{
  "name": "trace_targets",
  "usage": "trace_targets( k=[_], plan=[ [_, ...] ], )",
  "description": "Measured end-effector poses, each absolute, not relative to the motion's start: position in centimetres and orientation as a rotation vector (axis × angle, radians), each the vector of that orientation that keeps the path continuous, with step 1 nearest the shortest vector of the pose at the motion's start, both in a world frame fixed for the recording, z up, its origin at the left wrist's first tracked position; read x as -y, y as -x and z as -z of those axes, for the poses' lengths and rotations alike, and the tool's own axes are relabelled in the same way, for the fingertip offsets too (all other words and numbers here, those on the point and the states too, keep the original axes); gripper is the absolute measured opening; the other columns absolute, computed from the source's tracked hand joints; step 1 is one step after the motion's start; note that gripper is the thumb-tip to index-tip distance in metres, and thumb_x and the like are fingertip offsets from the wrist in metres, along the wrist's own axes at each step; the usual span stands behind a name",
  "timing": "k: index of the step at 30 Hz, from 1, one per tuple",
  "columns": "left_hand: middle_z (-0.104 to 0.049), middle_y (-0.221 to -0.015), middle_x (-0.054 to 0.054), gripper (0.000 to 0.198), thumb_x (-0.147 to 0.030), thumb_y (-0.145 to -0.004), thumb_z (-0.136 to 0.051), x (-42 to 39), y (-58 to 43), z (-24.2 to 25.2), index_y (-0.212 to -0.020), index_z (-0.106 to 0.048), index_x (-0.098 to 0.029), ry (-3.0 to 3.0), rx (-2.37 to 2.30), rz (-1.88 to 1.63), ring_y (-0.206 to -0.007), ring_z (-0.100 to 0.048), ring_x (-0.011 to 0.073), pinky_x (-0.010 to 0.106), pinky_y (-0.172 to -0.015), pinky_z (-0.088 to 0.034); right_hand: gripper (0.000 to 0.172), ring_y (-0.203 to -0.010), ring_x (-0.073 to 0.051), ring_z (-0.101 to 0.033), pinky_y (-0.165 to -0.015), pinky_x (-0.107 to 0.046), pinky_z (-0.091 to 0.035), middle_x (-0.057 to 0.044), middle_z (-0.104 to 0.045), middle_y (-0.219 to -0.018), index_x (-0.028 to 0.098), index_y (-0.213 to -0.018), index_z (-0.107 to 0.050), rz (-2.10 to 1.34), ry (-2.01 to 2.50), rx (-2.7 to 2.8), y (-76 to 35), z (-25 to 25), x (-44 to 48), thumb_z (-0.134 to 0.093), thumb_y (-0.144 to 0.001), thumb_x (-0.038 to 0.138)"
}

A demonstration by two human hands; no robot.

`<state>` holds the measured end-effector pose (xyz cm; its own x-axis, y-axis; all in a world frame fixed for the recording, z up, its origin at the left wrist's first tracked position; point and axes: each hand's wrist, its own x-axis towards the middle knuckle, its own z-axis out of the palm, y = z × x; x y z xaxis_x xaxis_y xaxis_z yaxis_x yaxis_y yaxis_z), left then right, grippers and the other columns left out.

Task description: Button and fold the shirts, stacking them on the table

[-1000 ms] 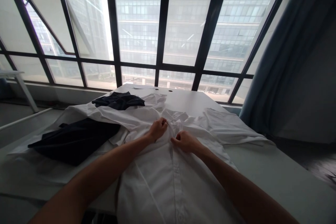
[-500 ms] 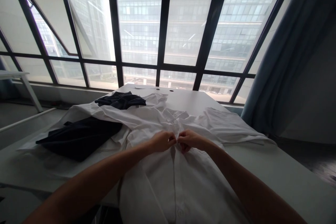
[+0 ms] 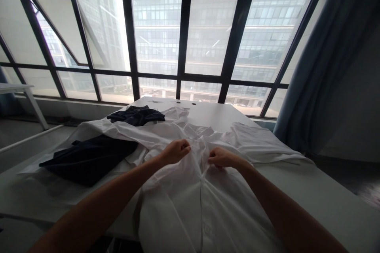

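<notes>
A white button-up shirt point(image 3: 204, 201) lies front up on a white table point(image 3: 311, 193), collar away from me. My left hand point(image 3: 175, 151) is closed, pinching the left edge of the shirt's front opening below the collar point(image 3: 199, 130). My right hand point(image 3: 221, 157) is closed too, gripping the right edge of the opening. The two hands are a short way apart, with the cloth bunched up between them. The sleeves spread out to both sides.
A dark navy garment point(image 3: 89, 158) lies on the left, and another dark piece point(image 3: 136, 114) sits farther back. Behind the table stands a large window point(image 3: 184, 39). A blue curtain point(image 3: 320, 67) hangs at the right. A white table edge point(image 3: 18, 89) shows far left.
My hands came together at the shirt's front opening half a second ago; now they have moved apart, pulling the two edges sideways.
</notes>
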<state>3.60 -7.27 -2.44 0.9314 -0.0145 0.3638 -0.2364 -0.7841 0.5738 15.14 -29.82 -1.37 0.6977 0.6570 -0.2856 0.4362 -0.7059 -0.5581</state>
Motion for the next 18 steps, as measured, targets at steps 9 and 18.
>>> trace_targets(
  k=[9, 18],
  plan=[
    [-0.065, -0.129, 0.02, 0.034, -0.032, -0.096, -0.06, -0.5, -3.9, 1.9, -0.123, -0.068, -0.012, -3.126, -0.466, -0.242, -0.124, -0.058, 0.0346, 0.048, -0.103, -0.043, 0.058, -0.121, -0.032, -0.058, -0.094, -0.034, -0.05, -0.018, -0.06, -0.133, 0.01, -0.138, -0.064, 0.055, 3.02, 0.387, -23.9, 1.4, 38.8, -0.08, -0.088, 0.036],
    [-0.067, -0.105, 0.011, 0.021, -0.025, -0.097, -0.058, 0.9, -1.3, -3.5, -0.093, -0.076, -0.015, -2.879, -0.375, -1.002, -0.108, -0.06, 0.0247, 0.034, -0.092, -0.046, 0.011, -0.094, -0.027, -0.065, -0.072, -0.029, -0.043, -0.011, -0.069, -0.093, 0.014, -0.093, -0.071, 0.404, 2.76, 0.248, -21.7, -3.6, 40.0, -0.064, -0.098, 0.02]
  ],
)
